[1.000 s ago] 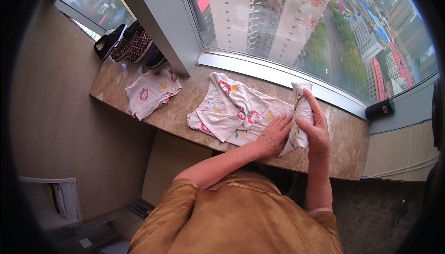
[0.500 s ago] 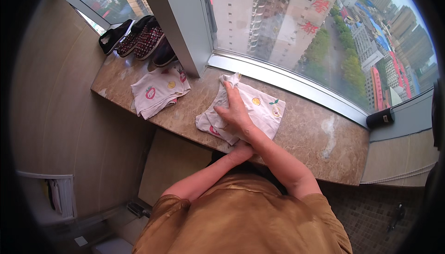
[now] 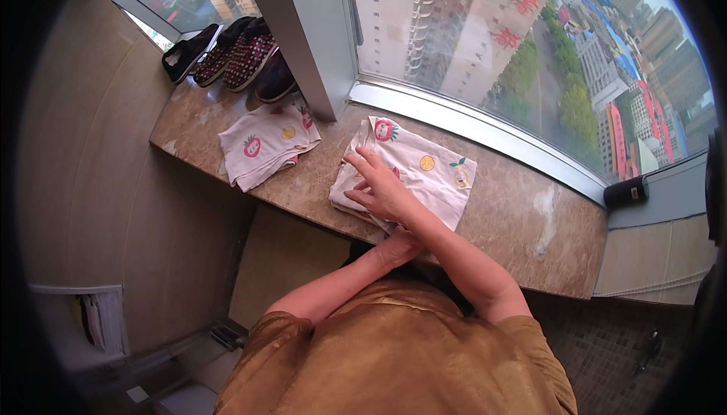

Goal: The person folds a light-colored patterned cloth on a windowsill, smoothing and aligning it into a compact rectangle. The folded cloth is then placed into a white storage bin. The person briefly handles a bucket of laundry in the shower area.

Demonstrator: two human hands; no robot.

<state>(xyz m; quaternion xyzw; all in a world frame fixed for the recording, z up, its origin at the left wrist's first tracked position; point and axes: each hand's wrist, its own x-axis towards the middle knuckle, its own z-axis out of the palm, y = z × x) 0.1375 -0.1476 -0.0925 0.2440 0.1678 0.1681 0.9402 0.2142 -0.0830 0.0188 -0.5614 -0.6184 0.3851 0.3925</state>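
Observation:
A pale pink fruit-print cloth [image 3: 443, 191], folded in layers, lies on the brown marble sill in front of me. My right hand [image 3: 381, 191] rests over its left part, palm down with the fingers spread. My right forearm crosses above my left wrist. At the cloth's near edge is my left hand [image 3: 401, 247]; its fingers are hidden under the right forearm and the cloth, so their grip cannot be seen. A second folded cloth [image 3: 265, 146] with the same print lies apart to the left.
Several dark shoes [image 3: 242, 59] stand at the sill's far left, behind the second cloth. A grey window post [image 3: 314, 44] rises between them and the large window. A black cylinder [image 3: 626, 192] sits at the right end. The marble sill [image 3: 522, 244] has a front edge close to my body.
The cloth's far left corner, bunched under my right fingers before, now lies flatter with a strawberry print showing. My right hand has drawn back a little toward me, fingers more spread.

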